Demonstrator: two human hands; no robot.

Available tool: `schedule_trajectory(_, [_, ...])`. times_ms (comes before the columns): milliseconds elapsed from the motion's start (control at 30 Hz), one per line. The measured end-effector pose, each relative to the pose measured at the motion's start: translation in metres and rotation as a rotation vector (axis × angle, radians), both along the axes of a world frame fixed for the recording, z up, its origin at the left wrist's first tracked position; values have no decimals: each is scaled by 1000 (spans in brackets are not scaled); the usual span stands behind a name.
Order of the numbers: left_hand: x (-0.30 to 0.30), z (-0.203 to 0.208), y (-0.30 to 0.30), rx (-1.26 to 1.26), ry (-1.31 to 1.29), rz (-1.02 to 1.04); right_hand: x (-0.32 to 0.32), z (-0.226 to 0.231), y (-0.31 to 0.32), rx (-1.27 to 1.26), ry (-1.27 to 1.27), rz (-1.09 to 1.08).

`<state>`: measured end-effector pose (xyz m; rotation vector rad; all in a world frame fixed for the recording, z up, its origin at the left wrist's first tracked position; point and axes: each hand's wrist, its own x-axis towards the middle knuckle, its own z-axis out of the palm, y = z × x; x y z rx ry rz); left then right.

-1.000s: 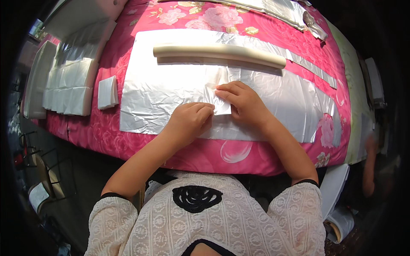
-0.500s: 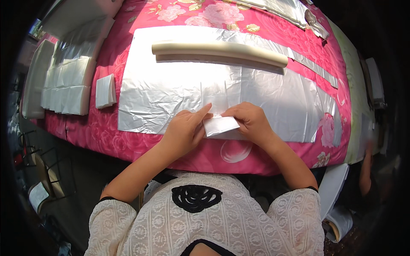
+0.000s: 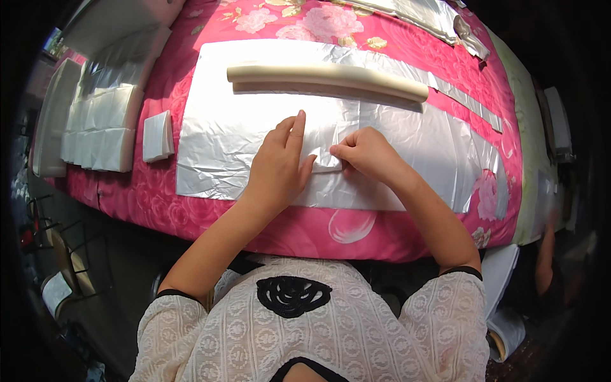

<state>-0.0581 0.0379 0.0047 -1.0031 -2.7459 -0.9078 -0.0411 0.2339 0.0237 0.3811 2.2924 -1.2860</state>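
Note:
A thin, translucent whitish film piece (image 3: 326,160) lies folded flat on a shiny silver sheet (image 3: 223,137), between my two hands. My left hand (image 3: 273,159) rests at its left side, fingers stretched out and thumb apart, with nothing gripped. At the film's right edge my right hand (image 3: 369,154) is closed, thumb and forefinger pinching the edge. Farther back on the silver sheet lies a long cream-coloured tube (image 3: 328,77). Left of the sheet sits a small stack of folded whitish pieces (image 3: 156,137).
A pink flowered cloth (image 3: 407,232) covers the table. Clear packs of similar folded pieces (image 3: 102,130) stand at the left. Narrow silver strips (image 3: 468,102) lie on the right, and crumpled silver material (image 3: 433,19) at the back. Another person's arm (image 3: 545,258) shows at far right.
Both hands have moved farther from me over the silver sheet. The film's near end, raised before, is now folded down flat. My left fingers have stretched out.

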Motion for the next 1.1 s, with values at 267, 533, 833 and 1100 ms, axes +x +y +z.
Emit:
schedule_trajectory(267, [22,-22,14,-240,40,-153,2,-1,-1,6,35,-15])
schedule_trajectory(533, [21,-21,6,-95,50,-157,25,28,-14,689,501,309])
schedule_trajectory(833, [86,10,-106,373,-1121,-107,6,-26,-62,512,730,529])
schedule_trajectory(1100, [138,-12,-164,982,-1575,693,59,-18,-187,85,551,744])
